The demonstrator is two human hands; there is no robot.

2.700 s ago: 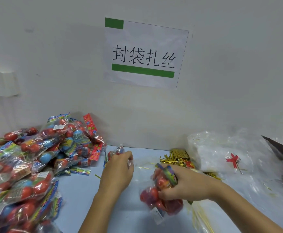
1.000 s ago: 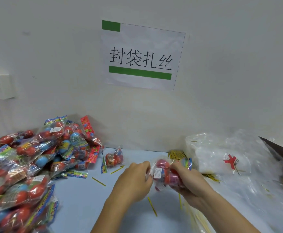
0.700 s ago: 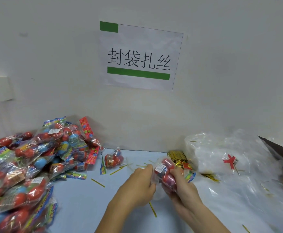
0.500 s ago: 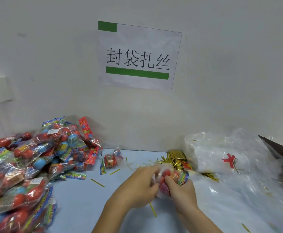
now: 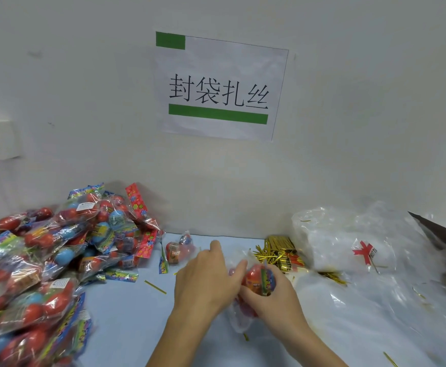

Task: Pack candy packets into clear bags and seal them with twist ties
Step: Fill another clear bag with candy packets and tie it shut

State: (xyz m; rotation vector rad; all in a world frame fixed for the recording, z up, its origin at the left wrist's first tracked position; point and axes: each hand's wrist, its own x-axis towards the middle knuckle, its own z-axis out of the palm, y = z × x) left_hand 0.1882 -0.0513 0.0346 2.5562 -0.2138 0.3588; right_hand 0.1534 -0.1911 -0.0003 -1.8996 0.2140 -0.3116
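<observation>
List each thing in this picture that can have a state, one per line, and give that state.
Left hand: fingers curled, holding the clear bag.
Right hand: gripping the clear bag of candy.
Clear bag: held between both hands, candy packets inside; whether tied cannot be told.
Small candy bag: lying alone on the table.
Candy pile: heaped at left.
Gold twist ties: bundled by the wall, some strewn loose.
Plastic bags: crumpled at right.
</observation>
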